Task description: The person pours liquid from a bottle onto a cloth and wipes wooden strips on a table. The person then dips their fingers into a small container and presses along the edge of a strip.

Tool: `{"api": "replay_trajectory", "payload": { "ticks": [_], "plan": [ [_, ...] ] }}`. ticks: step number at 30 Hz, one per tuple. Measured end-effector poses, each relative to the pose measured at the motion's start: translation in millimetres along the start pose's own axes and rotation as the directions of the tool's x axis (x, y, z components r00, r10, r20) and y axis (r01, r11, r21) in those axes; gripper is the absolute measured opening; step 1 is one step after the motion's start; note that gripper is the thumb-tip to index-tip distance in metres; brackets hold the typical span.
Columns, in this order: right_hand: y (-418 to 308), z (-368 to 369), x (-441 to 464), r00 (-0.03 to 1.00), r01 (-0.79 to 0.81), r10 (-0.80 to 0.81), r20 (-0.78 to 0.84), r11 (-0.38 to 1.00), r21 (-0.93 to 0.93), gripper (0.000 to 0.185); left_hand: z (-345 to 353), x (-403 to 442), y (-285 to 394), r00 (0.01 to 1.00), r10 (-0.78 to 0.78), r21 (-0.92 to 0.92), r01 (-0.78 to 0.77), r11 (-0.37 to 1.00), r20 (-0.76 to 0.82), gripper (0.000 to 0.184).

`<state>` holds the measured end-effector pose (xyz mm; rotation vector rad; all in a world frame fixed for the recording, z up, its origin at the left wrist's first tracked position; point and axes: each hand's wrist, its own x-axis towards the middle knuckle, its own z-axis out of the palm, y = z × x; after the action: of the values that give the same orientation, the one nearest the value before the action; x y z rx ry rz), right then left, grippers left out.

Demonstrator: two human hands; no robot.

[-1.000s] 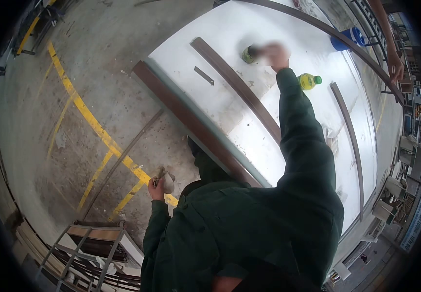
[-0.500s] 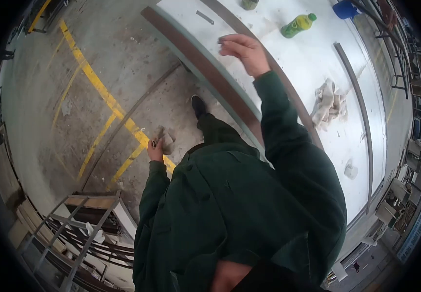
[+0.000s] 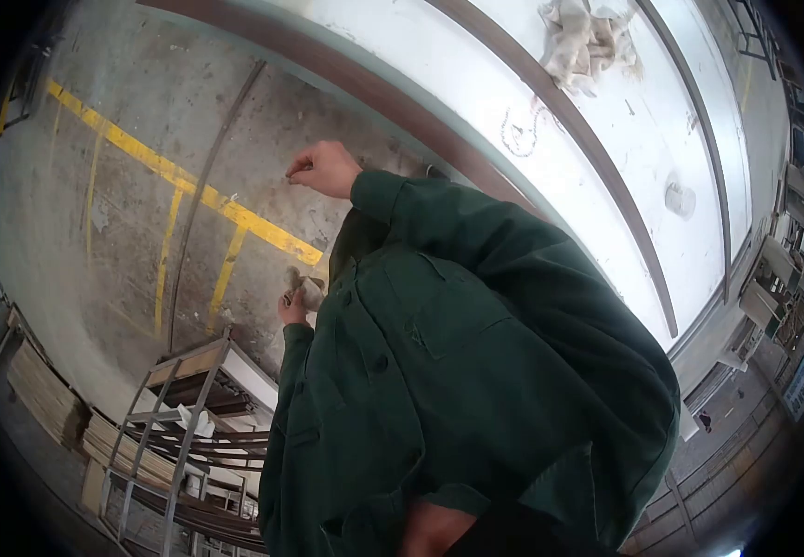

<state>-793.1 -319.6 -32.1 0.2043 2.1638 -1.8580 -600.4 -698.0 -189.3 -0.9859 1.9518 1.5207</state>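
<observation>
My right hand is above the concrete floor, left of the white table's edge, its thumb and fingertips pinched together on something small and dark that I cannot make out. Lower down, near my body, my left hand is closed on a crumpled greyish cloth. The brown strip along the table's edge lies beyond my right hand. Both sleeves are dark green.
On the white table lie a long brown strip, a thinner strip, a crumpled beige cloth and a small clear cup. A metal rack with long pieces stands at lower left. Yellow lines mark the floor.
My right hand has come back from the bottles over the table, past its edge, toward my left hand. The view has shifted, and the bottles are out of it. My left hand still holds the cloth.
</observation>
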Motion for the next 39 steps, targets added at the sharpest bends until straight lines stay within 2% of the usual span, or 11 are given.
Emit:
{"api": "replay_trajectory", "payload": {
  "ticks": [1,3,6,9,10,13,17,19,22,29,39],
  "plan": [
    [6.7,-3.7,-9.3,1.000,-0.010,0.009,-0.010,0.999,-0.037,0.018,6.6,-12.6,2.8,0.999,-0.011,0.035,0.013,0.999,-0.053,0.029],
    [17.0,-19.2,-34.9,1.000,-0.028,0.028,0.005,0.998,0.054,0.021,46.3,-47.6,32.3,0.986,-0.017,0.083,0.031,0.996,-0.165,0.029],
    [30.3,-56.6,-87.2,0.992,-0.114,0.101,0.070,0.968,0.225,0.025,79.2,-59.0,16.6,0.989,0.119,0.008,-0.119,0.993,-0.082,0.028],
    [39.9,-124.2,-144.4,0.981,-0.186,0.152,0.122,0.915,0.357,0.026,119.2,-76.0,-8.5,0.978,0.192,-0.016,-0.194,0.981,-0.086,0.028],
    [37.6,-151.2,-164.9,0.981,-0.194,0.178,0.076,0.909,0.369,0.023,133.4,-90.1,-13.6,0.978,0.187,-0.061,-0.193,0.979,-0.088,0.028],
    [56.0,-235.7,-216.2,0.974,-0.187,0.221,-0.051,0.908,0.374,0.018,164.4,-119.4,-34.3,0.972,0.215,0.080,-0.208,0.975,-0.098,0.036],
    [93.4,-313.1,-268.8,0.925,-0.286,0.340,-0.168,0.917,0.278,0.017,183.5,-150.0,-62.6,0.977,0.181,0.054,-0.176,0.983,-0.115,0.037],
    [105.9,-317.1,-283.7,0.918,-0.331,0.371,-0.141,0.911,0.246,0.016,186.2,-161.2,-71.3,0.979,0.177,0.005,-0.177,0.984,-0.104,0.036],
    [119.8,-306.4,-296.5,0.911,-0.365,0.402,-0.089,0.889,0.275,0.018,187.7,-174.3,-73.0,0.961,0.156,0.064,-0.146,0.987,-0.229,0.036],
    [142.7,-286.9,-297.6,0.920,-0.374,0.391,-0.003,0.882,0.286,0.021,189.8,-202.4,-68.5,0.970,0.147,-0.106,-0.169,0.980,-0.193,0.029],
    [153.3,-280.8,-287.6,0.935,-0.353,0.351,0.049,0.911,0.212,0.020,201.3,-229.5,-142.5,0.959,0.091,-0.115,-0.126,0.985,-0.270,0.035]
  ]
}}
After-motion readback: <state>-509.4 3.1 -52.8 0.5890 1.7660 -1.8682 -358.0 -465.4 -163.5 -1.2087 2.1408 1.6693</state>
